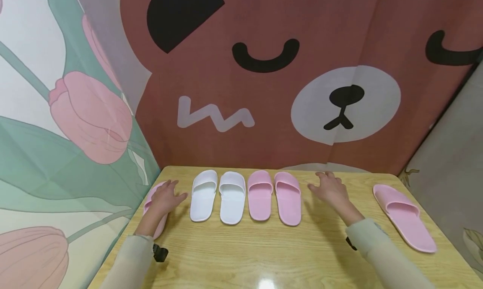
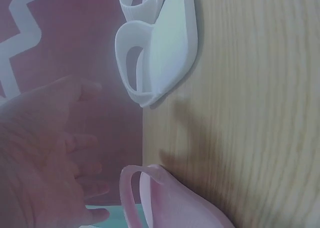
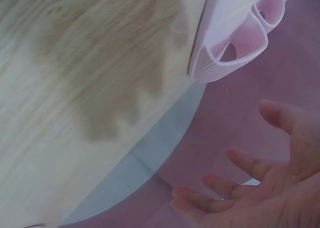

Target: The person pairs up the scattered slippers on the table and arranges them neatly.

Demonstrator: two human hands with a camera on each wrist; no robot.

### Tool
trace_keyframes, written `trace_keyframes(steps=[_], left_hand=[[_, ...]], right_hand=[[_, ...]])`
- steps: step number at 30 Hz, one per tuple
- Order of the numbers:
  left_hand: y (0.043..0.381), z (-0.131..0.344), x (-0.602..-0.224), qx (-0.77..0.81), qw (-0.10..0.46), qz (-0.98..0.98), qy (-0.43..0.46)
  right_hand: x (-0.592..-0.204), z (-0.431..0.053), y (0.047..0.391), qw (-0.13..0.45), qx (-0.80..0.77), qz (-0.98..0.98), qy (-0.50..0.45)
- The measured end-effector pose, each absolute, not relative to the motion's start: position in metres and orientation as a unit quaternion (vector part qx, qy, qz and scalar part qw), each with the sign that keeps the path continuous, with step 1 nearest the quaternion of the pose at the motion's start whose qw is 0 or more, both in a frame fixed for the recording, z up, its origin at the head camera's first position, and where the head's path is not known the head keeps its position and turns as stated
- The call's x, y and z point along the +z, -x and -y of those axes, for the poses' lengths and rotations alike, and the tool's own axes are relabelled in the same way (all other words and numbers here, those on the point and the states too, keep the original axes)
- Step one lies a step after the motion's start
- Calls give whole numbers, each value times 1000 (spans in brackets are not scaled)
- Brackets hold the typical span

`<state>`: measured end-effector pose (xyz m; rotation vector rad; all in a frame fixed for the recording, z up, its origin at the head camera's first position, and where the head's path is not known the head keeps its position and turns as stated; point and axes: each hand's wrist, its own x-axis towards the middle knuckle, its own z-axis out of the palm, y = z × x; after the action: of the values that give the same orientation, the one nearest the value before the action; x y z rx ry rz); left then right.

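the step in hand looks like a reach: the left hand (image 1: 164, 198) hovers by the leftmost pink slipper (image 2: 182, 203), fingers spread and released; the right hand (image 1: 331, 190), its fingers equally free, hangs beside the middle pink slippers (image 1: 260, 203). taking the leftmost pink slipper would call for lowering and curling the fingers around it. it lies along the left edge of the bench (image 1: 264, 251), so room there seems tight. the white slippers (image 1: 203, 203) lie rightward; bare surface spreads before the rightmost pink slipper's (image 1: 405, 222) inner side.
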<state>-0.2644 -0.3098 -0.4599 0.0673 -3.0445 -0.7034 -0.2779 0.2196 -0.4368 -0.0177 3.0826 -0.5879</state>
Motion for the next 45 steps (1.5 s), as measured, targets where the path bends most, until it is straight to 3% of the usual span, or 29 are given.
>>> trace_keyframes(steps=[45], left_hand=[[266, 335, -476, -215, -4, 975, -58]], right_hand=[[-451, -291, 261, 51, -180, -981, -53]])
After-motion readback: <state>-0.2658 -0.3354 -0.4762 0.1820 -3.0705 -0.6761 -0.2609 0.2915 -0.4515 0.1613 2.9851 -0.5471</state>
